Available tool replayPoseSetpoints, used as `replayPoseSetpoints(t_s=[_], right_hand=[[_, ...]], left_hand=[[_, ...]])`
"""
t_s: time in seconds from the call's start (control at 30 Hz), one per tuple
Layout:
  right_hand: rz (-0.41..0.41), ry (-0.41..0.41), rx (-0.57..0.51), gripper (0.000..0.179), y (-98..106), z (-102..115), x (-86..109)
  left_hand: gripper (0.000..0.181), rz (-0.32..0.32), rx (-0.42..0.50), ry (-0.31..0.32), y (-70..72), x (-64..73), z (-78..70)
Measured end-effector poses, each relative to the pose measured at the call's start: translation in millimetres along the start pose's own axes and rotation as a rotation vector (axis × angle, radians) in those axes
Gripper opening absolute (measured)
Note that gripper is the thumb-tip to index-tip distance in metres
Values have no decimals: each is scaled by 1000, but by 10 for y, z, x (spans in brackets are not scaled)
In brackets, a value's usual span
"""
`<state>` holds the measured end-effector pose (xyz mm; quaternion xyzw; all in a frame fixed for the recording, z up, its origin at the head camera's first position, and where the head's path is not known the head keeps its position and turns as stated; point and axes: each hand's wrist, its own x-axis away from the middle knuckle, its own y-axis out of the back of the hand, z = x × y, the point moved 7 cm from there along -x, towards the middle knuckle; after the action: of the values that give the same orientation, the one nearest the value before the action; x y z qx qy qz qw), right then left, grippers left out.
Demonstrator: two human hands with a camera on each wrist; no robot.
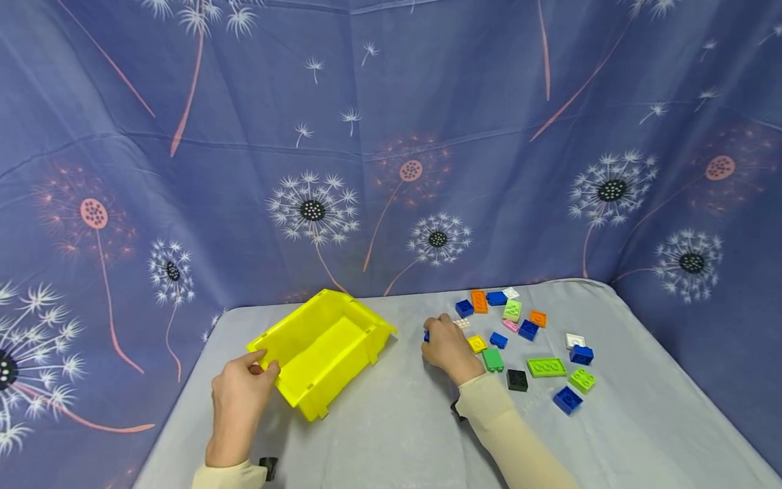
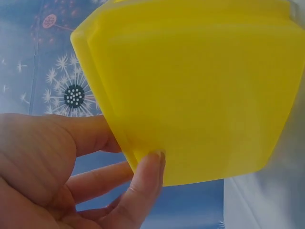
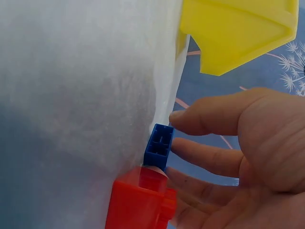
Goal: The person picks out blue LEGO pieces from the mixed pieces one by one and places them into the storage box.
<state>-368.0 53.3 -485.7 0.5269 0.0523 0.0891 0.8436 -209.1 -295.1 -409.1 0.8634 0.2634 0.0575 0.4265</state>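
Note:
A yellow plastic bin (image 1: 332,339) is at the left of the table, its open top showing an interior with nothing in it. My left hand (image 1: 243,390) pinches its near-left rim; in the left wrist view the thumb (image 2: 148,181) presses the outer wall and the other fingers go behind the edge. To the right, my right hand (image 1: 451,345) reaches down to the tabletop, with thumb and fingertips around a small blue toy brick (image 3: 159,143). Its hollow underside faces the right wrist camera. Just beside it is a red brick (image 3: 138,198), hidden in the head view.
Several loose bricks lie right of my right hand, among them a green one (image 1: 493,360), a black one (image 1: 516,380), a long lime one (image 1: 546,367) and a blue one (image 1: 567,400). A patterned blue curtain (image 1: 379,156) hangs behind the grey-covered table (image 1: 391,435).

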Motion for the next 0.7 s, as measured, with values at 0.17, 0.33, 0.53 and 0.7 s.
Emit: replayPoseSetpoints(t_s=[0.17,0.33,0.53,0.7], right_hand=[[-18,-16,-15,34,-15,-34,-20],[-36,-16,-35,26,-30,-52,-42],[-40,-13,-45,20,-39,-70,-32],[-49,-9,-55,18,-49,-95,-23]], left_hand=[[40,38,15,19,-16,-24,28],[40,60,29,41,-16,-29,53],[40,56,31,35,-22,-15,58],[39,45,38,27,-37,-1,62]])
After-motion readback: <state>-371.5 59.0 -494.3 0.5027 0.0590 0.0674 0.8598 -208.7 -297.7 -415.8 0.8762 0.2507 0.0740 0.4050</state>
